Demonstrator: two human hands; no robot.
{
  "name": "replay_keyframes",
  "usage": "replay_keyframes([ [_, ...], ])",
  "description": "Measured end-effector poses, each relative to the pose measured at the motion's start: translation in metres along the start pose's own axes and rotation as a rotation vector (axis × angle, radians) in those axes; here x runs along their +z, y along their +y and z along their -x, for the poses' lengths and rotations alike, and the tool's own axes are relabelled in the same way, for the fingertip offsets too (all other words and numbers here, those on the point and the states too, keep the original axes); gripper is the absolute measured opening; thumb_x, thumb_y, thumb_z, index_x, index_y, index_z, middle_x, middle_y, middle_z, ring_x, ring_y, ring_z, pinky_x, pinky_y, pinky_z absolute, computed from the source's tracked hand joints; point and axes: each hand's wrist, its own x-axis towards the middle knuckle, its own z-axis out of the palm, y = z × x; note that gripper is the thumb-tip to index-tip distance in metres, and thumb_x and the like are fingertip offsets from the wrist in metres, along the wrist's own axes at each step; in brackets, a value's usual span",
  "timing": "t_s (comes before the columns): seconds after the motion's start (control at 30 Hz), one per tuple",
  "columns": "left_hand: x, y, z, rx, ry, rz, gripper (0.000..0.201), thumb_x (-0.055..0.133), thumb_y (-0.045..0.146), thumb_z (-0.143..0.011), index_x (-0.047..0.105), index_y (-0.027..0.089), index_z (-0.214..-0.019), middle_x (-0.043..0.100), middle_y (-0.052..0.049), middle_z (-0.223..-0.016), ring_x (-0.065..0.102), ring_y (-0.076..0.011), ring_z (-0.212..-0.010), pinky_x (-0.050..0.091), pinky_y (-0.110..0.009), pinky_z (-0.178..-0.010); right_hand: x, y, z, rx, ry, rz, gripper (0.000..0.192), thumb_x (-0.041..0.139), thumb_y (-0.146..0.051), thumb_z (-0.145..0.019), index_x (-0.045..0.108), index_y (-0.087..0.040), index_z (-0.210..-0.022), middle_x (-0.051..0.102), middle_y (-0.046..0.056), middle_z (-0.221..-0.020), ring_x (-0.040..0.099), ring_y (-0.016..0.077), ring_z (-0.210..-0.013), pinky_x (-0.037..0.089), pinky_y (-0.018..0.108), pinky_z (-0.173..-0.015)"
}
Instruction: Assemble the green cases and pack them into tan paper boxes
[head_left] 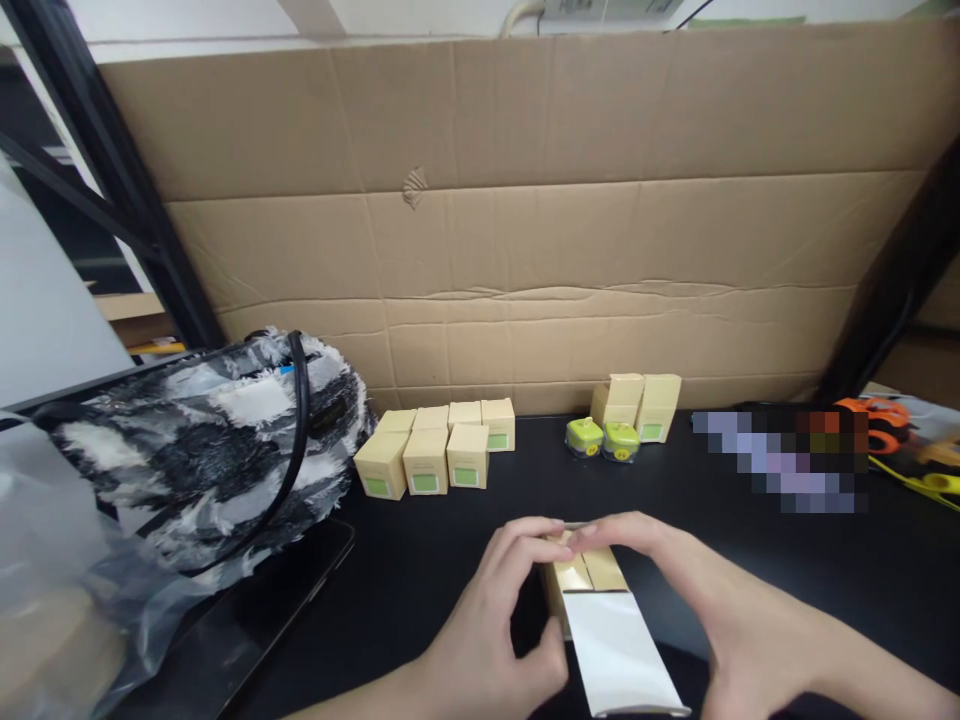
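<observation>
In front of me on the black tabletop is a small tan cardboard box (606, 570) with a long white flap (622, 650) folded out toward me. Two tan panels show at its top; whether they are flaps or contents I cannot tell. My left hand (499, 620) curls around the box's left side, fingers on its far top edge and thumb low at the near left. From the right, my right hand (720, 590) arches over, its fingertips on the same far edge, close to the left fingertips. Part of the right thumb falls outside the picture.
Several closed tan boxes (426, 462) with green labels stand behind to the left. Two green wrapped toys (621, 442) sit before two taller boxes (660, 408). A furry black-and-white bag (225, 440), a dark flat device (285, 600) and clear plastic (67, 580) occupy the left. Cardboard (525, 230) walls the back.
</observation>
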Motion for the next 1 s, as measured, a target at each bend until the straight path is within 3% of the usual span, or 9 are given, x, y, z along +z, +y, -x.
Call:
replay_keyframes([
  [0.03, 0.0, 0.001, -0.001, -0.024, 0.004, 0.03, 0.05, 0.067, 0.011, -0.068, 0.049, 0.027, -0.112, 0.045, -0.008, -0.134, 0.042, -0.0284, -0.129, 0.034, -0.043, -0.108, 0.002, 0.001, 0.001, -0.02, 0.045, 0.009, 0.093, 0.073, -0.068, -0.062, 0.033, -0.033, -0.138, 0.054, 0.011, -0.129, 0.056, 0.0312, -0.116, 0.048, 0.043, -0.096],
  [0.1, 0.0, 0.003, -0.003, -0.078, 0.008, 0.086, 0.044, 0.074, 0.019, -0.068, 0.053, 0.025, -0.106, 0.044, -0.009, -0.136, 0.041, -0.0297, -0.131, 0.033, -0.044, -0.109, 0.007, 0.002, -0.001, -0.034, 0.197, -0.015, 0.068, 0.063, -0.062, -0.078, 0.036, -0.036, -0.135, 0.058, 0.009, -0.125, 0.057, 0.0279, -0.116, 0.05, 0.042, -0.094],
  [0.2, 0.0, 0.004, -0.003, -0.15, 0.006, 0.111, 0.016, 0.062, 0.023, -0.083, 0.056, 0.024, -0.098, 0.052, -0.006, -0.13, 0.048, -0.0236, -0.125, 0.035, -0.039, -0.108, 0.015, 0.001, -0.01, 0.086, 0.417, -0.079, 0.024, 0.046, -0.039, -0.097, 0.055, -0.035, -0.118, 0.062, 0.005, -0.115, 0.059, 0.0209, -0.11, 0.053, 0.034, -0.089],
  [0.33, 0.005, -0.003, 0.001, -0.148, 0.05, 0.181, 0.038, 0.061, 0.021, -0.084, 0.044, 0.027, -0.117, 0.047, -0.006, -0.136, 0.048, -0.0216, -0.125, 0.036, -0.04, -0.108, 0.022, 0.005, -0.023, 0.408, 0.387, -0.285, 0.029, 0.051, -0.042, -0.093, 0.068, -0.021, -0.084, 0.067, 0.005, -0.089, 0.064, 0.0197, -0.085, 0.052, 0.029, -0.075],
  [0.43, 0.01, -0.008, 0.003, -0.172, 0.092, 0.252, 0.051, 0.062, 0.022, -0.083, 0.032, 0.027, -0.124, 0.043, -0.009, -0.14, 0.046, -0.0223, -0.126, 0.035, -0.044, -0.109, 0.027, 0.012, -0.025, 0.518, 0.358, -0.371, 0.034, 0.052, -0.046, -0.091, 0.067, -0.018, -0.08, 0.065, 0.002, -0.074, 0.061, 0.0165, -0.069, 0.05, 0.026, -0.063],
  [0.53, 0.009, -0.007, 0.002, -0.185, 0.027, 0.215, 0.052, 0.06, 0.023, -0.084, 0.033, 0.029, -0.129, 0.046, -0.006, -0.137, 0.046, -0.022, -0.125, 0.035, -0.045, -0.109, 0.031, 0.015, -0.023, 0.523, 0.371, -0.373, 0.031, 0.053, -0.046, -0.091, 0.067, -0.018, -0.084, 0.065, 0.001, -0.076, 0.061, 0.0158, -0.071, 0.05, 0.024, -0.063],
  [0.73, 0.005, 0.001, -0.001, -0.229, 0.033, 0.055, 0.05, 0.061, 0.023, -0.081, 0.04, 0.027, -0.127, 0.046, -0.007, -0.136, 0.042, -0.0242, -0.128, 0.03, -0.046, -0.111, 0.032, 0.015, -0.021, 0.446, 0.374, -0.3, 0.023, 0.054, -0.041, -0.091, 0.068, -0.022, -0.087, 0.064, 0.003, -0.087, 0.061, 0.0178, -0.081, 0.05, 0.027, -0.071],
  [0.87, 0.005, 0.003, -0.001, -0.267, 0.03, 0.029, 0.048, 0.063, 0.022, -0.079, 0.042, 0.025, -0.122, 0.053, -0.007, -0.128, 0.049, -0.0243, -0.121, 0.036, -0.045, -0.107, 0.021, 0.013, -0.016, 0.218, 0.416, 0.056, 0.018, 0.053, -0.032, -0.094, 0.062, -0.026, -0.109, 0.061, 0.006, -0.103, 0.062, 0.0178, -0.09, 0.051, 0.029, -0.076],
  [1.0, 0.007, -0.001, 0.0, -0.265, 0.018, 0.07, 0.046, 0.061, 0.023, -0.081, 0.04, 0.028, -0.122, 0.054, -0.005, -0.124, 0.052, -0.0236, -0.117, 0.039, -0.046, -0.104, 0.005, 0.002, -0.011, -0.05, 0.125, 0.378, 0.034, 0.063, -0.05, -0.084, 0.061, -0.021, -0.102, 0.063, 0.009, -0.105, 0.062, 0.0226, -0.091, 0.051, 0.035, -0.075],
])
